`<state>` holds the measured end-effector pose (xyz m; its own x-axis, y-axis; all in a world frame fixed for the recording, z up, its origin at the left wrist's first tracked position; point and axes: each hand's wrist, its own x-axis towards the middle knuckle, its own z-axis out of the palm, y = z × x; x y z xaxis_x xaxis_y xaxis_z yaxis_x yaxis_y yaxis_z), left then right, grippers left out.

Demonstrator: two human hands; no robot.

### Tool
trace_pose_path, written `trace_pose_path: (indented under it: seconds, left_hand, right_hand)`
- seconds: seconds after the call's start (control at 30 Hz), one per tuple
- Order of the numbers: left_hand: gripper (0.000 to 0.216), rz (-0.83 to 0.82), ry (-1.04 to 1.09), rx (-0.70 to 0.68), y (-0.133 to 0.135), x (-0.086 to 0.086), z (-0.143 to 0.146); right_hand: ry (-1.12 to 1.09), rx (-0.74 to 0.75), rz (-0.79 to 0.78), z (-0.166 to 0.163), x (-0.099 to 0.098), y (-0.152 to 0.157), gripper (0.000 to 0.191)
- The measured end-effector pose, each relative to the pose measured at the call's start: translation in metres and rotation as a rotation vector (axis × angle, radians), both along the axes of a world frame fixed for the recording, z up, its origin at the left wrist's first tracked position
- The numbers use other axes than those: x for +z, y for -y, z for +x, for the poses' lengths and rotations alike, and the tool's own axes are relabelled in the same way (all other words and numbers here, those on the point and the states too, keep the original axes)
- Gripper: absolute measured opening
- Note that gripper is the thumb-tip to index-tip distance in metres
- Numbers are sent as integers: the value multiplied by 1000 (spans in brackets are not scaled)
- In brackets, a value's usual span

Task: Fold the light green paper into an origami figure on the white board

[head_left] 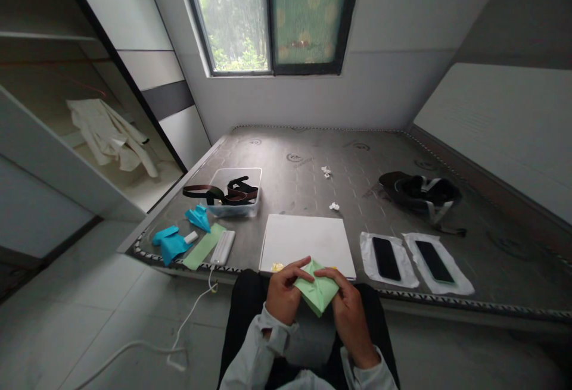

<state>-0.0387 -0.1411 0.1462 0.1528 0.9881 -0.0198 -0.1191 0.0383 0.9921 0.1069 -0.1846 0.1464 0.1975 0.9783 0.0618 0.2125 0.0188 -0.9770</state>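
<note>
Between my two hands is a piece of light green folded paper (318, 292), with creases meeting near its middle. My left hand (286, 289) grips its left side, the fingers lying over the upper edge. On the other side my right hand (348, 306) pinches the right part, its index finger resting on top near the centre. The paper is held above my lap, close to the front edge of a white flat box (308, 241). Parts of the paper beneath my fingers are hidden.
Blue folded papers (174, 246), a green paper strip (203, 248) and a white power strip (223, 248) with its cable lie left. Behind them stands a clear bin (236, 209) with belts. Two phones (386, 258) on white wrappers and a dark cap (417, 193) lie right.
</note>
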Motion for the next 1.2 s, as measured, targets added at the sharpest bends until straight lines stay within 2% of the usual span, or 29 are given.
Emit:
trace_pose_path:
  seconds: [0.07,0.17,0.37,0.53,0.67,0.83,0.93,1.03,1.2]
  left_hand:
    - [18,-65,8,-33,-4,-1,-2]
    - [15,-75,5,-58,-8,-2,-6]
    - [23,-47,-48,-148,-11,5,-16]
    - [29,-7,-20,-297,-9,13,-21]
    - [39,-5,84,-427,-9,12,-28]
    - [38,96,70,-474,-12,7,-35]
    - [32,109,13,-432,-13,7,-35]
    - [30,107,-60,-286,-12,8,-32]
    - [25,72,-91,-85,-9,8,-22]
  right_hand:
    - [8,5,9,2,-3,0,44]
    - [30,58,9,5,-3,0,42]
    - [-2,274,-28,15,10,2,37]
    - [-54,269,-42,21,14,4,18]
    - [-38,316,-26,27,11,5,23]
    - [-85,352,18,36,5,4,31]
    - [-96,312,24,38,5,4,37]
    - [-89,280,10,36,9,5,41]
    - [-17,239,-5,29,18,3,33]
